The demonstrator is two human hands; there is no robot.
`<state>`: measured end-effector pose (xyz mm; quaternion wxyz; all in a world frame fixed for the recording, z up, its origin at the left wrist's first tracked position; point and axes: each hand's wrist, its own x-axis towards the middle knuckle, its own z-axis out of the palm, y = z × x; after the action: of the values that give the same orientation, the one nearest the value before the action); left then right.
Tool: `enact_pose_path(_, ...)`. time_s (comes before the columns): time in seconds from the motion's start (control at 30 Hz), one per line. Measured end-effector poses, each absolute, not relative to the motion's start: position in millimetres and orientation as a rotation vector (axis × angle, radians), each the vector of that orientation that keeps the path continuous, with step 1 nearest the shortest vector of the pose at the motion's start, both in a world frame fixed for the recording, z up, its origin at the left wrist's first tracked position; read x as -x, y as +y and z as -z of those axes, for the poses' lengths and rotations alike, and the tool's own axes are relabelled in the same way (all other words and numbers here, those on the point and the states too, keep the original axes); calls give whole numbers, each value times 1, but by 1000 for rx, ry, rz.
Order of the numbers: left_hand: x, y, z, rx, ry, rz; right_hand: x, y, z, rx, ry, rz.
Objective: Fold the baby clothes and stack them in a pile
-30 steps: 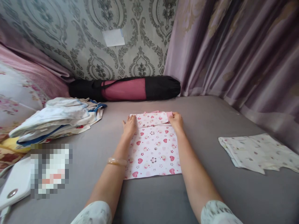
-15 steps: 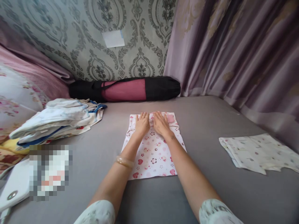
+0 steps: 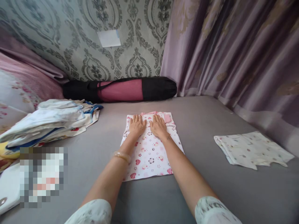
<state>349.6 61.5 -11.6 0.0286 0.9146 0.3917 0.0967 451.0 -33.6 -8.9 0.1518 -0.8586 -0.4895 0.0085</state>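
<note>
A white garment (image 3: 151, 158) printed with pink hearts and flowers lies flat in front of me, its sleeves folded across the far end. A pink cuff (image 3: 167, 118) shows at its far right, and pink trim runs along the far edge. My left hand (image 3: 137, 125) rests palm down on the folded part, left of the middle, fingers stretched out. Beside it, my right hand (image 3: 158, 126) also presses flat on the fold with fingers extended. Neither hand grips the cloth.
On the left is a pile of small clothes (image 3: 56, 116), with a white device (image 3: 10, 185) nearer me. A folded white garment (image 3: 249, 149) lies to the right on the grey sheet (image 3: 196, 124). A black and pink roll bag (image 3: 121, 90) sits along the wall.
My hands have moved slightly apart, the left one outward, and still lie flat on the garment. The pink trim at the far edge shows more now. The view has shifted a little.
</note>
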Motion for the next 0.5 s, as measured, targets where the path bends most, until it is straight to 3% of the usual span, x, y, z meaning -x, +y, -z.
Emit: enact_pose_path(0.5,-329,84,12,-2773,1302,-180,-479,-51,7,2641,-1162,51)
